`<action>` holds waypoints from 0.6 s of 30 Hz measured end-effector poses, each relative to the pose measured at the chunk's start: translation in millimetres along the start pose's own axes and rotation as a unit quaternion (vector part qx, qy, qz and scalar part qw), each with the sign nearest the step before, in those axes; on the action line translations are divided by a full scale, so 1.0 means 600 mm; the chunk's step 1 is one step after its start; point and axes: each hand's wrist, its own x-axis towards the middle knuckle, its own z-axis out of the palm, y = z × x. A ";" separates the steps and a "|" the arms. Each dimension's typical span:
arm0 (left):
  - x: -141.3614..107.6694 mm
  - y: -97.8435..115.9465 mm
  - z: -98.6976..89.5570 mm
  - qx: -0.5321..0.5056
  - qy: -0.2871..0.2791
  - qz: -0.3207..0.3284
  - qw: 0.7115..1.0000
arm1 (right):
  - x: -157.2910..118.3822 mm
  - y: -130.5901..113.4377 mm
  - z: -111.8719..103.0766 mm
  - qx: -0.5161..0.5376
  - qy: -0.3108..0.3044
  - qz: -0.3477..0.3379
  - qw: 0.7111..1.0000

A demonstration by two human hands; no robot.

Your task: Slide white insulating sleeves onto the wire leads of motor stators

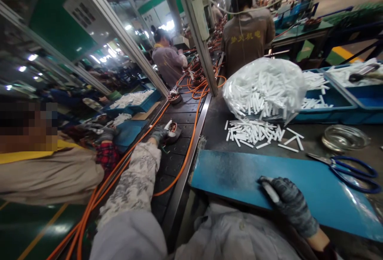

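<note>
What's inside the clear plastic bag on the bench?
Many short white pieces show through the clear plastic bag. Whatever lies deeper in the heap is covered by the outer ones.

Left arm (136, 180): one, patterned sleeve (145, 158), extended from lower left to centre. Left hand (159, 133): gloved, at centre, fingers indistinct. Right hand (291, 201): gloved, lower right, fingers curled, wrist (318, 239) bare.
</note>
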 end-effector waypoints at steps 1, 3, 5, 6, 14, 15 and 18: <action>-0.014 0.004 0.001 -0.018 -0.026 0.006 0.999 | 0.001 -0.001 0.000 0.009 -0.002 0.007 1.000; -0.043 0.010 0.005 -0.054 -0.081 0.017 0.995 | 0.003 -0.002 -0.003 0.020 -0.017 0.029 0.999; -0.075 0.018 0.016 -0.080 -0.136 0.040 0.987 | 0.006 -0.004 -0.007 0.033 -0.039 0.052 0.997; -0.092 0.022 0.026 -0.076 -0.161 0.058 0.982 | 0.008 -0.004 -0.010 0.044 -0.049 0.065 0.996; -0.225 0.086 0.161 0.157 -0.296 0.334 0.881 | 0.050 -0.015 -0.036 0.194 -0.091 0.263 0.941; -0.233 0.095 0.169 0.158 -0.312 0.368 0.862 | 0.057 -0.014 -0.040 0.218 -0.087 0.288 0.929; -0.236 0.122 0.169 0.128 -0.405 0.421 0.801 | 0.079 -0.004 -0.049 0.265 -0.062 0.306 0.912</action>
